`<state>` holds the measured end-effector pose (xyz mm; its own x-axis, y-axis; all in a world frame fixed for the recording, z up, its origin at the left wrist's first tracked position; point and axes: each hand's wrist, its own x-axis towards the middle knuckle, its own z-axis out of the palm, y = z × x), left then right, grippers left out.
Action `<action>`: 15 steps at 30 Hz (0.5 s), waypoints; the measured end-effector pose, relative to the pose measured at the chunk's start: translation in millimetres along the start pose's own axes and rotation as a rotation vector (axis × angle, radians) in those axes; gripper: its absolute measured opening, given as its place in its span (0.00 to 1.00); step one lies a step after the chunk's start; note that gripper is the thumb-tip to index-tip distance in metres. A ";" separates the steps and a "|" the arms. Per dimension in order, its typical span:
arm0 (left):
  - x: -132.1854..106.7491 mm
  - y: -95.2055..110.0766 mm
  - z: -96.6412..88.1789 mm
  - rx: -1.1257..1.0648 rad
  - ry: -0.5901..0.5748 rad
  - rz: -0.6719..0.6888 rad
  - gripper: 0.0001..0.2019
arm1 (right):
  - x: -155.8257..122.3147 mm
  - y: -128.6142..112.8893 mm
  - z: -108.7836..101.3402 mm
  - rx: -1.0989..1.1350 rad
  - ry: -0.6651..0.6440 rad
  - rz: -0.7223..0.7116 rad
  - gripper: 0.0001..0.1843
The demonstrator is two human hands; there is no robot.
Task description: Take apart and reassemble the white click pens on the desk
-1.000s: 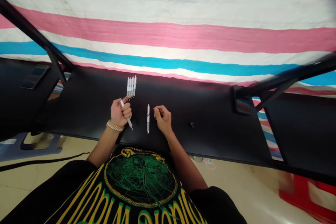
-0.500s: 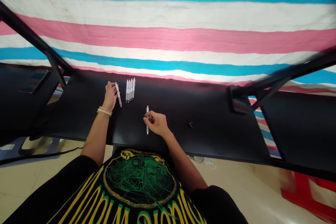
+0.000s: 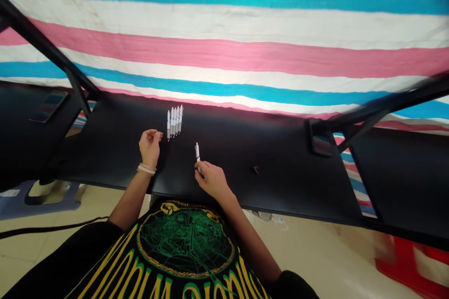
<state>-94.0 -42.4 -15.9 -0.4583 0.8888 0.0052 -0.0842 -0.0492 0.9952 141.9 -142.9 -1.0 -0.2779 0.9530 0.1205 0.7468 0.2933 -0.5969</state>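
A black table [image 3: 266, 149] lies in front of me. Several white pens [image 3: 174, 121] lie side by side in a row near its far edge. My left hand [image 3: 149, 145], with a bead bracelet on the wrist, hovers just left of that row, fingers loosely curled and holding nothing. My right hand [image 3: 210, 178] is closed on a single white pen [image 3: 197, 152] near the table's front edge, the pen's upper end sticking out beyond the fingers.
A small dark object [image 3: 256, 169] lies on the table to the right of my right hand. Black frame bars [image 3: 45, 44] cross at left and right. A striped pink, white and blue cloth [image 3: 245, 51] hangs behind. A red stool [image 3: 410, 261] stands on the floor at right.
My left hand carried a pen to the row, laid it down there and drew back without it. My right hand closed on the lone pen and pulled it nearer to me.
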 end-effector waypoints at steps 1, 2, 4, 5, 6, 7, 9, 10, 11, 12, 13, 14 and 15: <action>-11.5 2.4 1.1 0.010 -0.008 0.008 0.12 | -1.9 0.1 0.3 0.027 0.007 0.016 0.08; -23.7 4.8 3.5 0.003 -0.063 -0.013 0.12 | -3.1 0.7 0.3 0.073 0.015 0.032 0.08; -47.6 9.4 12.4 -0.039 -0.167 -0.073 0.14 | -4.5 2.4 -0.4 0.216 0.041 0.070 0.07; -58.2 11.2 18.2 -0.079 -0.219 -0.122 0.16 | -4.9 3.2 -1.3 0.303 0.051 0.090 0.06; -67.1 12.7 24.5 -0.135 -0.265 -0.178 0.17 | -5.3 4.0 -2.4 0.391 0.053 0.106 0.06; -74.1 13.8 30.8 -0.192 -0.316 -0.249 0.18 | -5.6 4.5 -3.7 0.472 0.048 0.118 0.06; -82.3 15.3 42.0 -0.267 -0.427 -0.389 0.21 | -6.2 5.2 -6.4 0.594 0.030 0.130 0.07; -83.8 15.8 46.6 -0.284 -0.476 -0.438 0.22 | -6.3 5.6 -7.5 0.627 0.026 0.133 0.07; -84.1 16.2 50.3 -0.294 -0.512 -0.467 0.22 | -6.2 6.0 -8.4 0.640 0.037 0.138 0.07; -83.6 16.4 53.3 -0.304 -0.537 -0.479 0.22 | -6.1 6.6 -8.9 0.638 0.062 0.147 0.06; -82.7 16.4 55.6 -0.322 -0.555 -0.484 0.21 | -6.0 7.5 -9.0 0.624 0.098 0.161 0.06; -81.8 16.1 57.3 -0.350 -0.565 -0.485 0.19 | -5.9 8.5 -8.7 0.604 0.143 0.179 0.07; -81.1 15.4 58.6 -0.383 -0.571 -0.488 0.18 | -6.1 9.6 -7.9 0.583 0.187 0.200 0.07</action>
<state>-6.4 -88.5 4.7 0.2168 0.9394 -0.2655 -0.4982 0.3403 0.7975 155.6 -145.3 -1.2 -0.0178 0.9976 0.0672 0.3072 0.0695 -0.9491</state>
